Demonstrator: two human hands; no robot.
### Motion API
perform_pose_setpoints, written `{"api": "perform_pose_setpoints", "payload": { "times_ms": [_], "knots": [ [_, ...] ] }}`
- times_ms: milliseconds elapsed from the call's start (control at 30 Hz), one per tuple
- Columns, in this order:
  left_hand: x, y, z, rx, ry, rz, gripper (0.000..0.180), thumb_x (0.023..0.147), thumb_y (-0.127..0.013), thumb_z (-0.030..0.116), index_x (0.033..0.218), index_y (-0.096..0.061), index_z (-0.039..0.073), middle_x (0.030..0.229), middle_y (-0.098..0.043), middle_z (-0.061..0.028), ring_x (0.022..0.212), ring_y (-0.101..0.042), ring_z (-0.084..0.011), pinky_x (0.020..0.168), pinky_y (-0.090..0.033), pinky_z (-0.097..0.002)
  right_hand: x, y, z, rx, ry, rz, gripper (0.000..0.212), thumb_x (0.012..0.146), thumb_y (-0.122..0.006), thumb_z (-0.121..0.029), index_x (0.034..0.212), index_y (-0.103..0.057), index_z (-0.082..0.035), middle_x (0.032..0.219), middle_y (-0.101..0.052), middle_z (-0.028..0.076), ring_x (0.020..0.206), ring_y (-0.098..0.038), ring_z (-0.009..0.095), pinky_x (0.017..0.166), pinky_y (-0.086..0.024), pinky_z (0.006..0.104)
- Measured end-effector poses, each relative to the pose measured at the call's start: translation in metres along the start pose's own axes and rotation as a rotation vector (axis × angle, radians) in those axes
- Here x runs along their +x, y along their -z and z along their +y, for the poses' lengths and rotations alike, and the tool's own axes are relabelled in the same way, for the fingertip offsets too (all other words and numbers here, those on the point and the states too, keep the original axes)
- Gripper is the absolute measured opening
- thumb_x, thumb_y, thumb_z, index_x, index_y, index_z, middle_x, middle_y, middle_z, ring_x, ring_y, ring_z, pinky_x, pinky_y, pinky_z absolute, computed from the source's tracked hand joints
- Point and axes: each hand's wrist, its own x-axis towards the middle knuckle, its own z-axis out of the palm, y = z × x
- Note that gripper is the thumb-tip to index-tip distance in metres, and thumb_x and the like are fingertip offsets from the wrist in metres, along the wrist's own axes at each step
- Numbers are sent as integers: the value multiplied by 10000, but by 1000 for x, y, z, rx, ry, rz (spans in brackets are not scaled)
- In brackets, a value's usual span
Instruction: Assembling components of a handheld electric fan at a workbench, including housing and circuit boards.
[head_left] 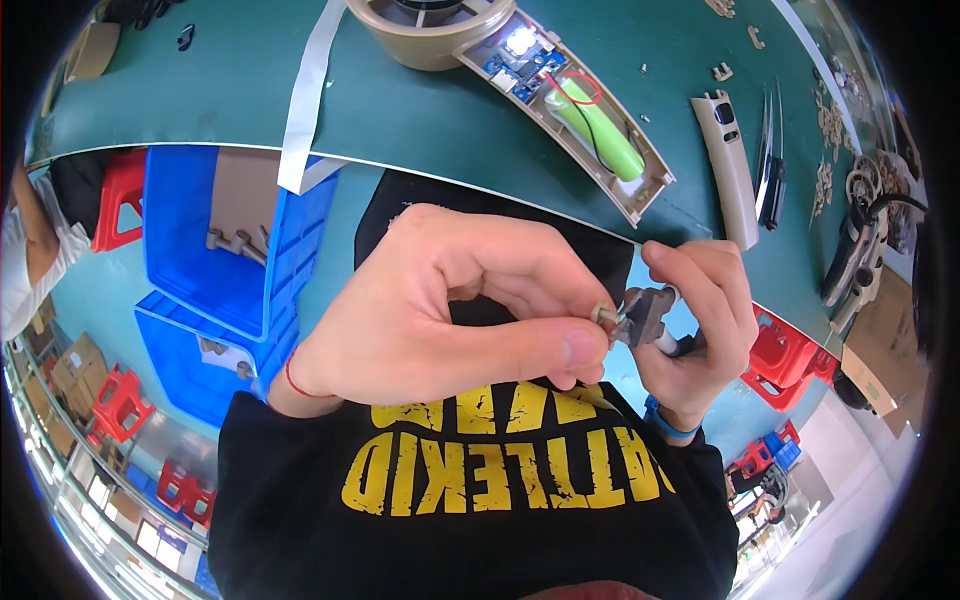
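My left hand (470, 310) is closed in a pinch, thumb against fingertips, on a small beige plastic piece (604, 317). Just right of it, my right hand (703, 320) grips what looks like a pair of small cutters (645, 314) with a dark grey metal head. The cutters' tips meet the beige piece; whether they bite into it I cannot tell. Beyond my hands lies an opened beige fan handle (632, 205), with a green battery (597, 130), wires and a blue circuit board (515, 68) with a lit white light inside.
A beige handle cover (726, 165) and tweezers (768, 165) lie at the right of the green table (400, 115). Small beige pieces (825, 125) are scattered farther right. Blue bins (300, 240) stand at the left, below the table edge. Another person's arm (38, 235) shows at far left.
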Motion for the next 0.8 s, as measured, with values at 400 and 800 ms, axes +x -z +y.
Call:
{"api": "perform_pose_setpoints", "payload": {
  "times_ms": [400,800],
  "knots": [
    [2,-18,-5,542,-379,228,172,733,-783,-56,883,-712,-8,751,-706,-85,631,-670,-114,571,-492,-200,-1,2,-1,66,-7,23,522,484,-697,25,1006,-691,31,892,-633,127,727,-592,241,637,-455,321],
    [6,-29,-5,867,-574,340,231,648,-820,-5,846,-711,43,659,-679,-44,544,-643,-146,484,-441,-205,-7,9,-12,314,-193,12,405,667,-722,66,1067,-662,37,969,-647,143,807,-611,208,718,-472,304]
  ]
}}
